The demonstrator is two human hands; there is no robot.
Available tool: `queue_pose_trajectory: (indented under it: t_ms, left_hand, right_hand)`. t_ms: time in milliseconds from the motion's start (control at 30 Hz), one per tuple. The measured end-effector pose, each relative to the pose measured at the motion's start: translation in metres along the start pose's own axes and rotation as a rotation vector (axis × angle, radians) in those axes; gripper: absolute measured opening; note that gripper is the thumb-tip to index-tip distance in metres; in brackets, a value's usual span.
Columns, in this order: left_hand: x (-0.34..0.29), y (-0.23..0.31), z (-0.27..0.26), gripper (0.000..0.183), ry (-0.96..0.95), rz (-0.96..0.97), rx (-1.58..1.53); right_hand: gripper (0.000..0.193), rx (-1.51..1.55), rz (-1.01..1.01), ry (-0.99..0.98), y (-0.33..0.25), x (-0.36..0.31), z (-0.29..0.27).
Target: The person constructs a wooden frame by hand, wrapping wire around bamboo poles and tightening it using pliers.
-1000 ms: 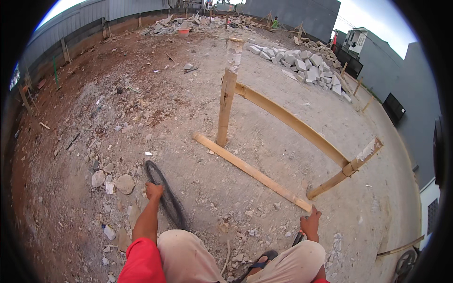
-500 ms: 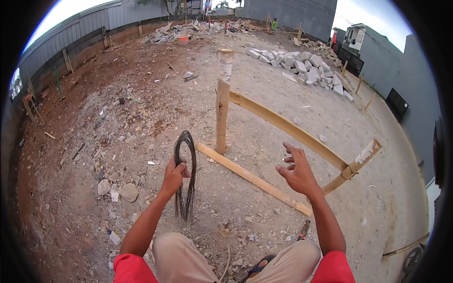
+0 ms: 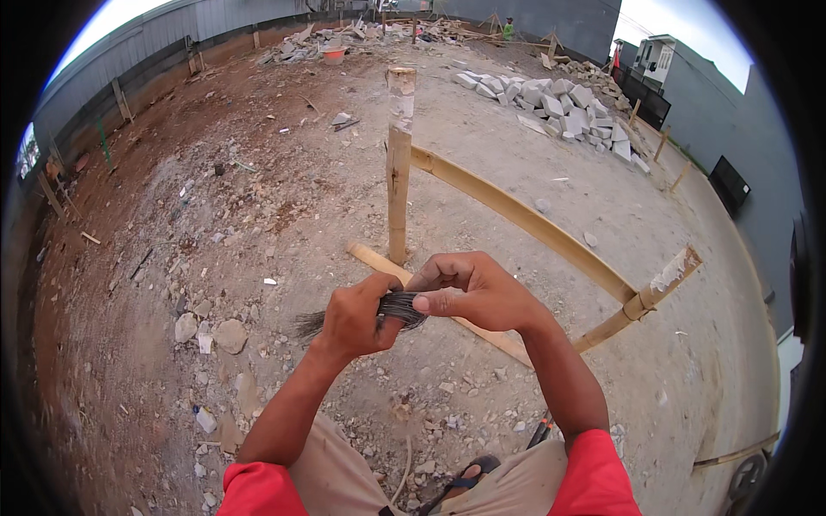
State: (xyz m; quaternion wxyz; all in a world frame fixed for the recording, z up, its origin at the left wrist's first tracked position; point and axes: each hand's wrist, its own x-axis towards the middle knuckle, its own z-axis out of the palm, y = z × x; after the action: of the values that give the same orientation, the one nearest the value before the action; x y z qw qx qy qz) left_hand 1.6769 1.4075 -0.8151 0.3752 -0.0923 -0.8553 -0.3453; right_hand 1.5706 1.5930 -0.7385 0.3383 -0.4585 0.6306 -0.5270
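A folded bundle of thin dark tie wire lies sideways in front of me, its loose ends fanning out to the left. My left hand is closed around the middle of it. At the bundle's looped right end, my right hand is closed, with thumb and fingertips pinching the wire. Just beyond my hands stands an upright bamboo post. A split bamboo strip on the ground passes partly hidden behind my hands. Beside my right knee, a hand tool with dark and orange handles is partly covered.
A bamboo rail joins the upright post to a leaning bamboo post on the right. Farther back lies a heap of grey blocks. An orange bucket and rubble stand far off. Stones dot the left ground.
My left hand has turned the hanging wire bundle sideways and brought it toward the middle. My right hand, open before, has moved left and closed on the bundle's looped end.
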Motion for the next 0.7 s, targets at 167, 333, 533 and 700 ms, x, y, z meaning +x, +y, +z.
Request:
queue_pose_trajectory:
  t_ms: [167,333,533,700]
  left_hand:
    - [-0.01,-0.033,-0.005,0.015,0.028,0.349,0.156]
    - [-0.022,-0.068,0.018,0.017,-0.145,0.074,0.198]
    - [-0.028,-0.067,0.029,0.019,-0.134,0.004,0.164]
    - [-0.024,-0.07,0.029,0.017,-0.082,0.044,0.098]
  right_hand:
    - [0.025,-0.122,0.036,-0.082,0.024,0.004,0.012]
    - [0.02,-0.036,0.163,0.048,0.072,0.019,0.022]
    - [0.025,0.113,0.227,0.073,0.119,0.025,0.016]
    - [0.021,0.301,0.204,0.105,0.117,0.026,0.013]
